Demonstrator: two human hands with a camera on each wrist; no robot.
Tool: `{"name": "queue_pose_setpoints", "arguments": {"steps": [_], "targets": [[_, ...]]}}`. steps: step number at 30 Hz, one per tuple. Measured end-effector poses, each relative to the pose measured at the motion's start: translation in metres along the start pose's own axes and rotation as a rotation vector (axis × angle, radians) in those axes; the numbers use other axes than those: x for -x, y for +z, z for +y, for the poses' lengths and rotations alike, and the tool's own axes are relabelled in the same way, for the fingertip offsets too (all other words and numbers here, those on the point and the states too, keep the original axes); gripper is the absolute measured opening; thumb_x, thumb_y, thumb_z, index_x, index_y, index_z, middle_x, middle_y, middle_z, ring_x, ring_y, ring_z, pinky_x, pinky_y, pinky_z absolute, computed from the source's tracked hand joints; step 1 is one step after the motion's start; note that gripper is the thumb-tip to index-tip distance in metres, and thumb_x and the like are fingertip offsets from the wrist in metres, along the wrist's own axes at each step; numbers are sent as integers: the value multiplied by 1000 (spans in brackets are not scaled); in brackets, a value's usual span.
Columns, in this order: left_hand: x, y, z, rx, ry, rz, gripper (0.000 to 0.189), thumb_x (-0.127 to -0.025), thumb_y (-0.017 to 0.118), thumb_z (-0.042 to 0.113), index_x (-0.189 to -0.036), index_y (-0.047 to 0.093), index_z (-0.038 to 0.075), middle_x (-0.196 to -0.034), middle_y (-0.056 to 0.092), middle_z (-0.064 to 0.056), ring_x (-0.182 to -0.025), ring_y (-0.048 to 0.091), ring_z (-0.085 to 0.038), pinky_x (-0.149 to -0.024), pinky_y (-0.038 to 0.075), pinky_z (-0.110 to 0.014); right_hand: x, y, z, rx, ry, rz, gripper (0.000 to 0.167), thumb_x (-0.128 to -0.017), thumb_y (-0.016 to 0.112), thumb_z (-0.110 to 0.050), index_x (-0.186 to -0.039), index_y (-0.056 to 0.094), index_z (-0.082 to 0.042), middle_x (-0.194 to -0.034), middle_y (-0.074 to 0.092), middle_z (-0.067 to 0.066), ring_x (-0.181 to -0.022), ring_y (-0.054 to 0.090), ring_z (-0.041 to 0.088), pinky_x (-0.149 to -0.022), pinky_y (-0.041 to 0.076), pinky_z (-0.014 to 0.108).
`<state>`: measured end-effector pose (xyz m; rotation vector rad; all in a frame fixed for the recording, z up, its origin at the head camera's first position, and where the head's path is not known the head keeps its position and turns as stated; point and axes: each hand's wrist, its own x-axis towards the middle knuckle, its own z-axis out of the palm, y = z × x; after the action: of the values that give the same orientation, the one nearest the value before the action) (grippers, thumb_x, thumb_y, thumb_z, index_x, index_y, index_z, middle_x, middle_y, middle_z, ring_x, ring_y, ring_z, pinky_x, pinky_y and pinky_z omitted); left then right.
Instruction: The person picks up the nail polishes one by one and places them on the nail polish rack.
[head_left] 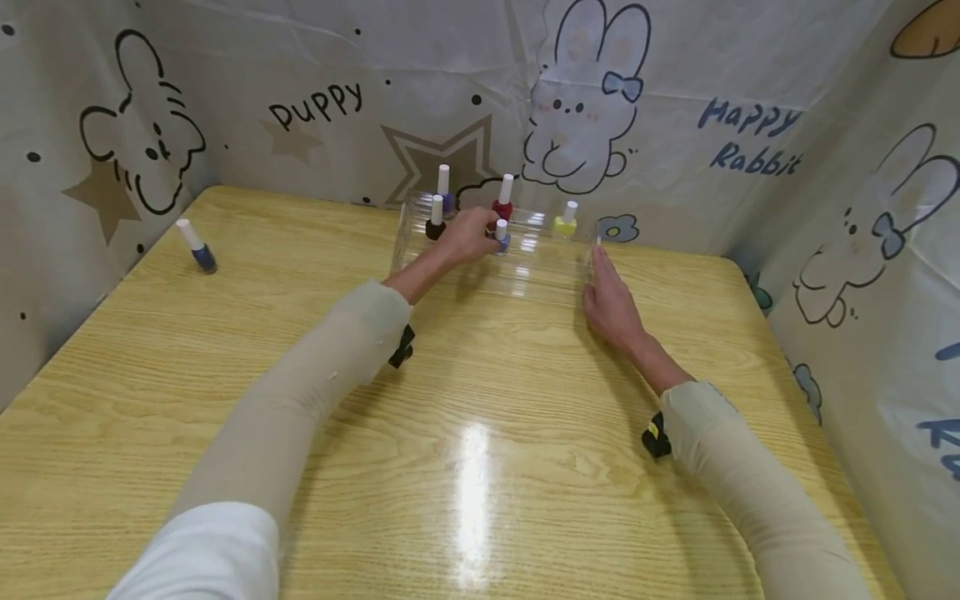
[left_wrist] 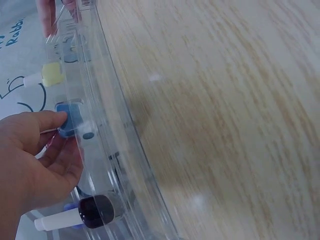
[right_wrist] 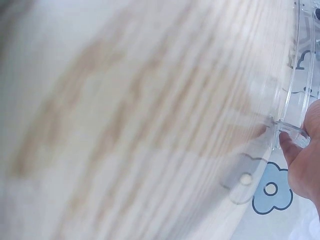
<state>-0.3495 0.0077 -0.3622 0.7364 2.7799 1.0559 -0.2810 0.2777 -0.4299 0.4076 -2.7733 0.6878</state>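
A clear stepped display rack (head_left: 555,279) stands at the back of the table. My left hand (head_left: 468,236) pinches a light blue nail polish bottle (left_wrist: 70,120) with a white cap, upright over the rack's front part. My right hand (head_left: 613,304) holds the rack's right end wall, which shows between thumb and fingers (right_wrist: 291,150) in the right wrist view. On the rack stand a dark bottle (head_left: 435,229), a purple one (head_left: 447,202) behind it, a red one (head_left: 502,208) and a yellow one (head_left: 565,226), all white-capped.
A dark blue nail polish bottle (head_left: 202,257) with a white cap stands alone at the table's left side. Printed cloth (head_left: 315,50) hangs behind the table (head_left: 480,392) and along both sides. Black wrist devices (head_left: 657,437) sit below both wrists.
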Motion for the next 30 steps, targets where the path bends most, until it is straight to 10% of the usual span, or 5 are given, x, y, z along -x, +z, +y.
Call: {"name": "queue_pose_setpoints", "arguments": {"steps": [30], "targets": [[5,6,1,11,-70,61,19,-94,67,9,-110,67,-1,-110,68,-13,-81,55,-20,-66,43,-28,0,1,0,8,16,-13,63,-100,42,1,-155,12,10,-162,13,25,-148,15,36,-119,14,42]]}}
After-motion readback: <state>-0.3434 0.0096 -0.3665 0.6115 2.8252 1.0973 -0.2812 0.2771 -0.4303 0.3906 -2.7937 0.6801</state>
